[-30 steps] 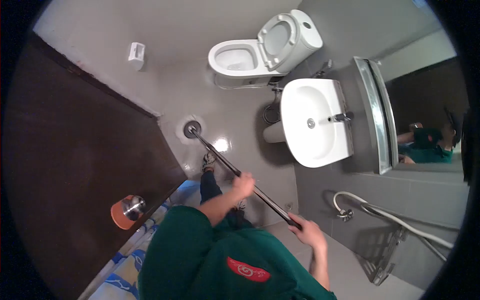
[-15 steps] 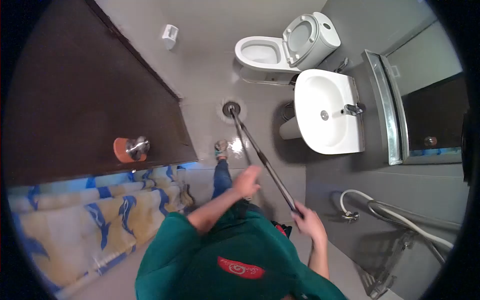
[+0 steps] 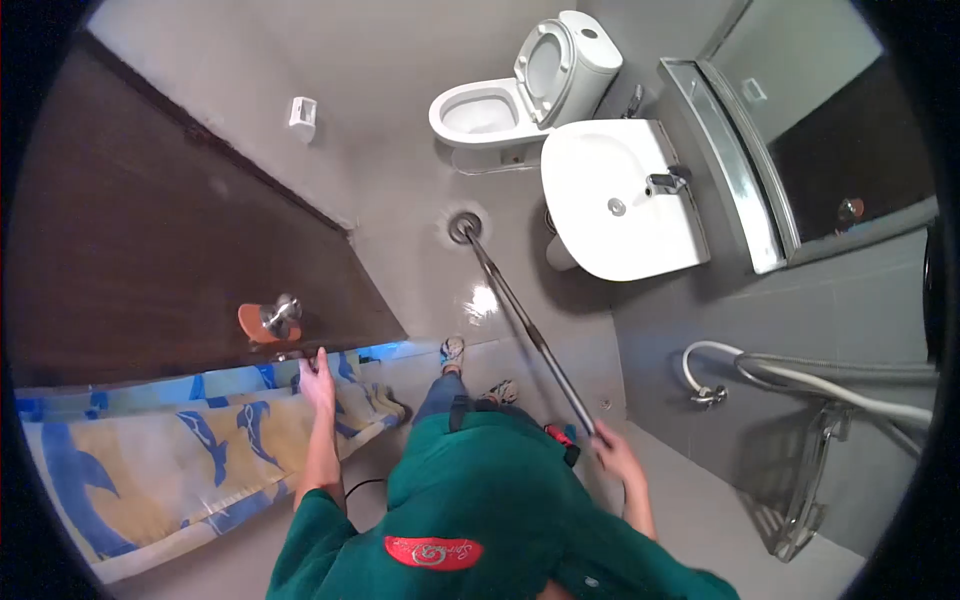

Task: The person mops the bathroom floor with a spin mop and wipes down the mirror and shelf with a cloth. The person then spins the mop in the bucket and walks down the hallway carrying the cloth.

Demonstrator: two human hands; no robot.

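Note:
My right hand (image 3: 622,457) is wrapped around the upper end of a mop's metal pole (image 3: 541,343), at the right of my body. The pole slants forward to a round mop head (image 3: 465,229) resting on the grey wet floor, left of the washbasin. My left hand (image 3: 317,385) is at the edge of the dark brown door (image 3: 180,250), just below its round metal knob (image 3: 281,316). Its fingers appear closed on the door edge, though they are partly hidden.
A white toilet (image 3: 485,110) with raised lid stands ahead, and a white washbasin (image 3: 615,240) juts from the right wall. A patterned shower curtain (image 3: 240,450) hangs at left. A white hose (image 3: 850,393) hangs at right. My shoes (image 3: 453,352) stand on the floor.
My left hand has moved from beside the mop pole leftward to the door edge. My right hand keeps its grip on the pole. The view has turned slightly.

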